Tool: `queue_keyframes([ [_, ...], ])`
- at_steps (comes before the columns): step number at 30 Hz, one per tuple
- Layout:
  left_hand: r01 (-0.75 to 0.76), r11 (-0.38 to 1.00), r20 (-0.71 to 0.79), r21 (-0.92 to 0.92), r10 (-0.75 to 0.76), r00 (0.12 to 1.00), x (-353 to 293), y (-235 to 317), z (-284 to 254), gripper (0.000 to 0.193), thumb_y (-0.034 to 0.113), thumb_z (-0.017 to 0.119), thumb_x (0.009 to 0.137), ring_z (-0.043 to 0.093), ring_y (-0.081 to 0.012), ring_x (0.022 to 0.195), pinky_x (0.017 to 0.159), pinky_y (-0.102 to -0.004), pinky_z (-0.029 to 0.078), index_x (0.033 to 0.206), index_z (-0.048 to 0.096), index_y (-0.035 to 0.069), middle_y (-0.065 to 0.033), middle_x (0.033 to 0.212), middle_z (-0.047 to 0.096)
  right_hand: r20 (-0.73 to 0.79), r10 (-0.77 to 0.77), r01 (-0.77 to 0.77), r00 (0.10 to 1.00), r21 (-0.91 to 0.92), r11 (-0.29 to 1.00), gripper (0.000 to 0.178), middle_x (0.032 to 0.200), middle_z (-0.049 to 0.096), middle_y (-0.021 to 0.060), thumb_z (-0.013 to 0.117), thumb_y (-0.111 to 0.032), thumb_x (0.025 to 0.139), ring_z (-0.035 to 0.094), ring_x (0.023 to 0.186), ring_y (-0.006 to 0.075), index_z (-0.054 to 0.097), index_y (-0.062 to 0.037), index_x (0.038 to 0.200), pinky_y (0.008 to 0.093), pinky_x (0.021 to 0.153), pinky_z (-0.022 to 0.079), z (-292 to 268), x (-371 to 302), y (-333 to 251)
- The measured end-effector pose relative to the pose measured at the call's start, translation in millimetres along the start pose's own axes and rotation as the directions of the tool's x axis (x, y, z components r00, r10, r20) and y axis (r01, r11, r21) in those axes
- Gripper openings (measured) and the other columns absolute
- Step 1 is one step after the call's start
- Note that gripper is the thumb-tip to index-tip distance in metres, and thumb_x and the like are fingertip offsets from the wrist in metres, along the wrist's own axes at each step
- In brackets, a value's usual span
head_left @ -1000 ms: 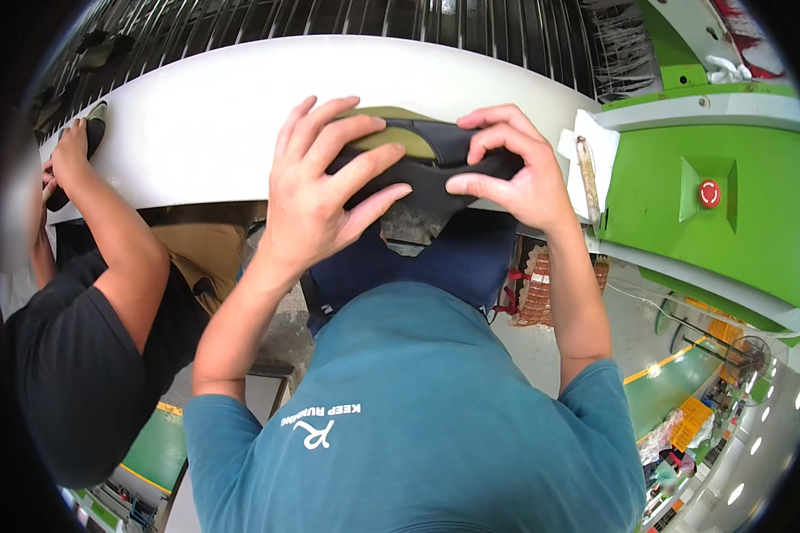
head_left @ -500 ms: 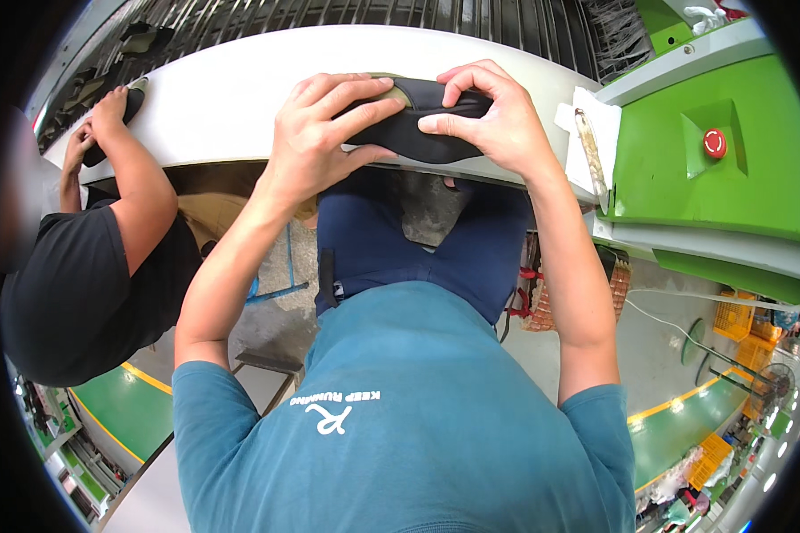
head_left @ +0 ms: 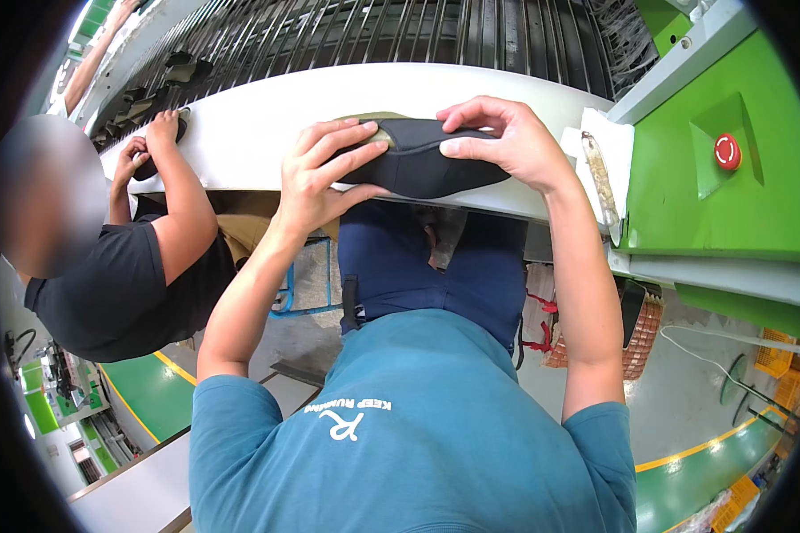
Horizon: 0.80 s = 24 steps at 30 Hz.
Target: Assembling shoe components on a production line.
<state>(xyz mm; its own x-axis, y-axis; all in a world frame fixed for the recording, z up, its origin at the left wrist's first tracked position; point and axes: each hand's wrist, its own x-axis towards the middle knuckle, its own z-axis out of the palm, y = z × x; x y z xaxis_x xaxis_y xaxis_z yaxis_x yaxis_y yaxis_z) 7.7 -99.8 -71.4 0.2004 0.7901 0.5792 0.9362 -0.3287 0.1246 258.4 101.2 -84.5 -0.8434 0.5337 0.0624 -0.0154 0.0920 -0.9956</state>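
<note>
A black, soft-looking shoe upper (head_left: 422, 167) with an olive-green part at its left end is held up over the near edge of the white table. My left hand (head_left: 322, 173) grips its left end, fingers over the top and thumb beneath. My right hand (head_left: 507, 142) pinches its upper right edge between thumb and curled fingers. The upper lies sideways and spans the gap between both hands. Its far side is hidden.
Beyond the white table (head_left: 267, 102) run rows of metal rollers (head_left: 373, 35). At the left, a person in black (head_left: 142, 275) handles a dark piece. A green machine (head_left: 667, 160) with a red button (head_left: 727, 152) stands right, near a pale tool (head_left: 598, 178) on white paper.
The shoe upper looks more stretched out between my hands, showing more of its black side. My right fingers have loosened slightly. The whole view has shifted.
</note>
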Motion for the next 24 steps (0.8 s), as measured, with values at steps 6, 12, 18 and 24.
queue_keyframes([
  [6, 0.042, 0.998, 0.034, -0.037, -0.041, 0.999, 3.5, -3.3, -5.6, 0.070, 0.029, 0.098, 0.058, 0.068, -0.0306, 0.129, 0.110, -0.0476, 0.057, 0.126, 0.084, 0.016, -0.0032, 0.138, 0.076, -0.001, 0.026, -0.025, 1.000, 0.179, 0.984, 0.023, 0.132, 0.078, 0.0133, 0.092, -0.010, 0.089, 0.074, 0.115, 0.0190, 0.079, -0.0051, 0.108, 0.0360, 0.105, 0.059, -5.0, -6.6, 11.9],
  [12, 0.362, 0.887, 0.018, -0.287, -0.373, 0.928, 8.8, 3.5, -6.7, 0.100, 0.030, 0.102, 0.064, 0.051, -0.0374, 0.149, 0.122, -0.0533, 0.046, 0.152, 0.057, 0.011, -0.0152, 0.161, 0.051, -0.175, -0.003, 0.033, 0.984, 0.169, 0.985, 0.030, 0.128, 0.077, 0.0108, 0.090, -0.014, 0.093, 0.073, 0.117, 0.0195, 0.076, -0.0025, 0.118, 0.0354, 0.105, 0.058, 2.0, -25.0, 23.7],
  [18, 0.456, 0.231, 0.134, -0.859, -0.760, 0.636, -14.5, 75.1, 55.8, 0.110, 0.022, 0.091, 0.090, 0.050, -0.0321, 0.150, 0.123, -0.0486, 0.045, 0.172, 0.021, 0.000, -0.0253, 0.168, 0.038, -0.414, 0.117, -0.003, 0.903, 0.264, 0.965, 0.054, 0.128, 0.072, 0.0103, 0.088, -0.019, 0.097, 0.074, 0.111, 0.0198, 0.062, -0.0021, 0.141, 0.0337, 0.097, 0.061, 59.0, -50.8, 22.9],
  [24, 0.466, 0.223, 0.128, -0.856, -0.783, 0.609, 4.1, 66.8, 59.4, 0.075, 0.013, 0.084, 0.099, 0.071, -0.0154, 0.109, 0.088, -0.0275, 0.061, 0.161, 0.046, -0.007, -0.0167, 0.134, 0.070, -0.505, -0.443, 0.094, 0.740, -0.575, 0.813, 0.115, 0.154, 0.047, 0.0218, 0.103, -0.036, 0.074, 0.059, 0.136, 0.0387, 0.041, -0.0068, 0.165, 0.0512, 0.115, 0.053, 58.2, -45.1, 0.8],
])
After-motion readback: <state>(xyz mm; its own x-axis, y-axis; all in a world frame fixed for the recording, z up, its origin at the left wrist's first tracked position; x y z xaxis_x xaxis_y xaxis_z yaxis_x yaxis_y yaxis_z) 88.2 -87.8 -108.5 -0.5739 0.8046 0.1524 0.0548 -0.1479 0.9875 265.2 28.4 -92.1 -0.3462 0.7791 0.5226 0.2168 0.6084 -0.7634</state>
